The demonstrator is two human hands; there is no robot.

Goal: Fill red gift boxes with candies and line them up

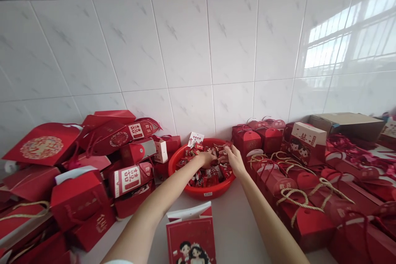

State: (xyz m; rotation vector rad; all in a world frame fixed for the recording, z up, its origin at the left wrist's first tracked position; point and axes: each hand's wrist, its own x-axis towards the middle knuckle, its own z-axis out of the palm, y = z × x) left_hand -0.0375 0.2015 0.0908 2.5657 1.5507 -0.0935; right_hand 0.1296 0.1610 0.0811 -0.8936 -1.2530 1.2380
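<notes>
A red plastic basin (pixel 202 193) filled with small wrapped candies (pixel 213 175) stands against the tiled wall. Both of my hands reach into it. My left hand (pixel 208 159) is among the candies with its fingers curled; what lies in them is hidden. Close beside it, my right hand (pixel 233 160) pinches a small red wrapped candy (pixel 228 146) near the basin's right rim. A white and red card (pixel 196 138) leans at the back of the basin. Nearer to me, between my forearms, a red gift box (pixel 191 233) with a cartoon couple stands upright with its top open.
Red gift boxes (pixel 82 198) are heaped on the left. Several closed red boxes (pixel 305 210) with rope or ribbon handles stand in rows on the right. Behind them are a cardboard carton (pixel 348 120) and dark red petal-like pieces (pixel 355 150). The white tabletop (pixel 233 227) shows around the front box.
</notes>
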